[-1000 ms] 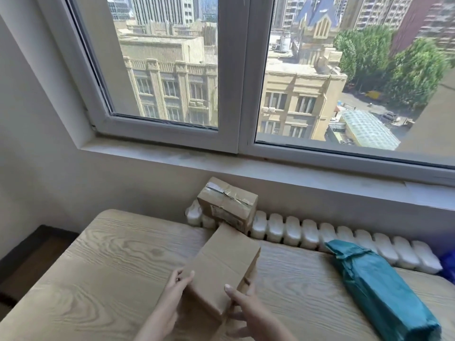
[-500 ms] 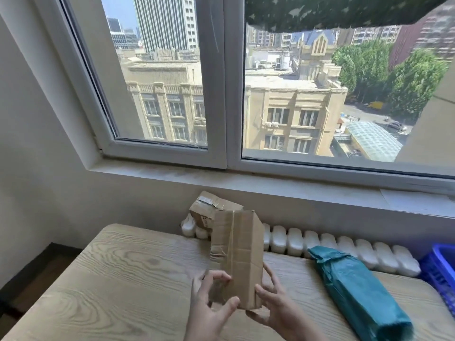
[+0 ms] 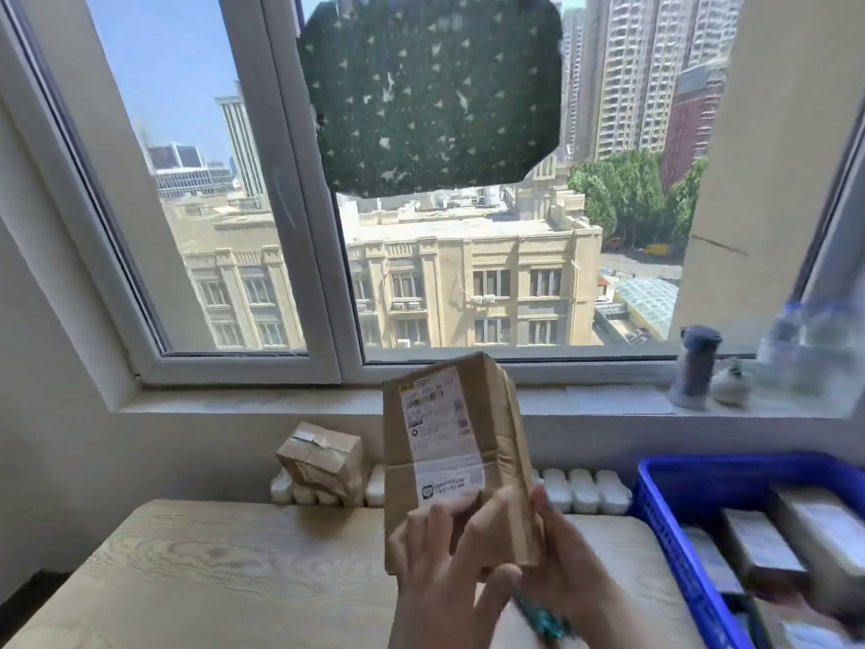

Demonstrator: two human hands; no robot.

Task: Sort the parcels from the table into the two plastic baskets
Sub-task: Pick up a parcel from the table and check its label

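I hold a brown cardboard parcel (image 3: 449, 442) upright in front of me, its white shipping label facing me. My left hand (image 3: 444, 569) grips its lower front, fingers spread over the label's bottom. My right hand (image 3: 561, 559) grips its lower right edge. A smaller taped cardboard parcel (image 3: 323, 456) leans tilted on the white radiator at the table's back. A blue plastic basket (image 3: 674, 522) with several boxes inside stands at the right. Only a sliver of the teal bag parcel (image 3: 543, 620) shows under my hands.
The wooden table (image 3: 224, 569) stretches to the left and front. A white radiator (image 3: 580, 489) runs behind it under the window sill. A dark bottle (image 3: 692, 367) and a small round jar (image 3: 730, 384) stand on the sill at the right.
The parcel went from lying tilted on the table to upright and lifted, then turned so its label faces me. My view rose and swung right, bringing the blue basket in.
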